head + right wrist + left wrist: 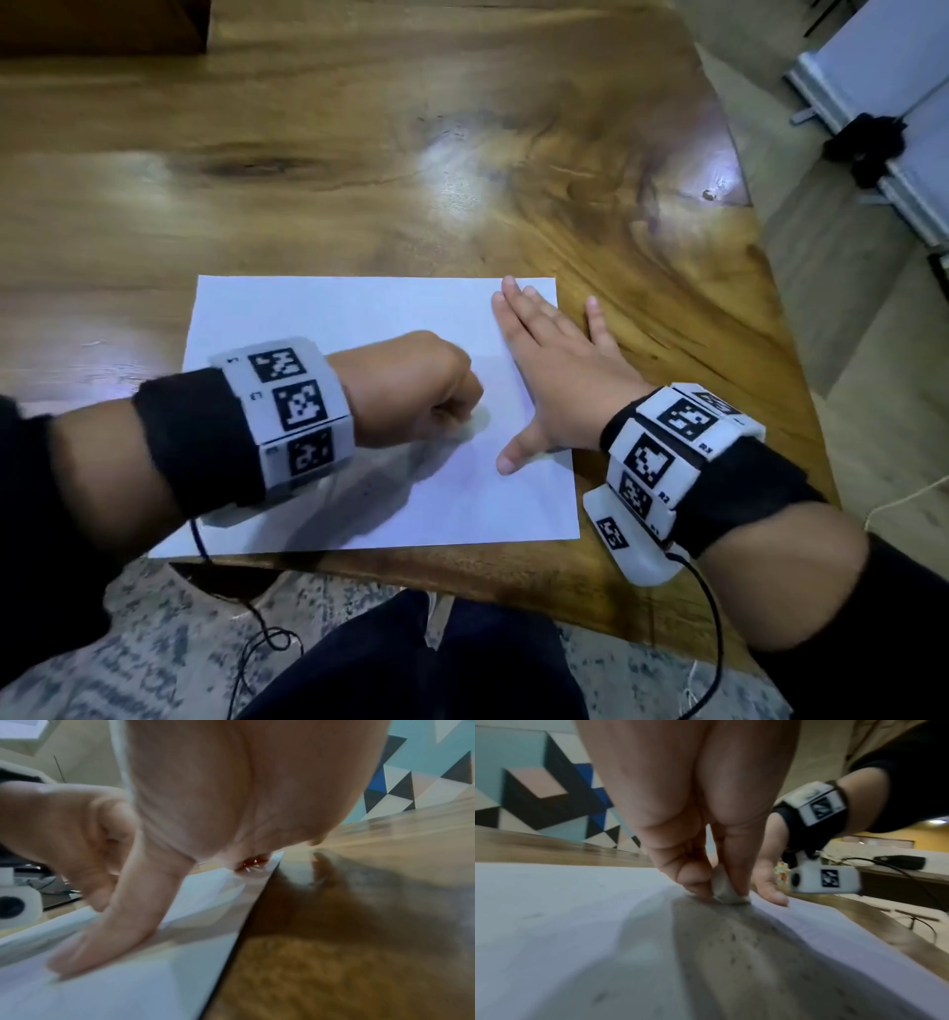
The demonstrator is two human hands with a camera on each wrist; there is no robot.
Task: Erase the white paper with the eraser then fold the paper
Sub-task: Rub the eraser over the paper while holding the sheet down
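A white sheet of paper (328, 318) lies flat near the front edge of the wooden table (359, 154). My left hand (441, 395) is curled over the middle of the sheet and pinches a small greyish-white eraser (725, 890) between thumb and fingers, its tip pressed onto the paper (552, 923). Small dark crumbs lie on the sheet below the eraser. My right hand (554, 360) lies flat with fingers spread on the paper's right side, the little finger on the wood. In the right wrist view its thumb (102, 939) presses the paper (128, 994).
The table's right edge (770, 288) runs diagonally close to my right hand, with floor beyond it. A white framed board with black clamps (883, 128) stands on the floor at the far right. My dark trousers (411, 668) and a cable (267, 637) are below the front edge.
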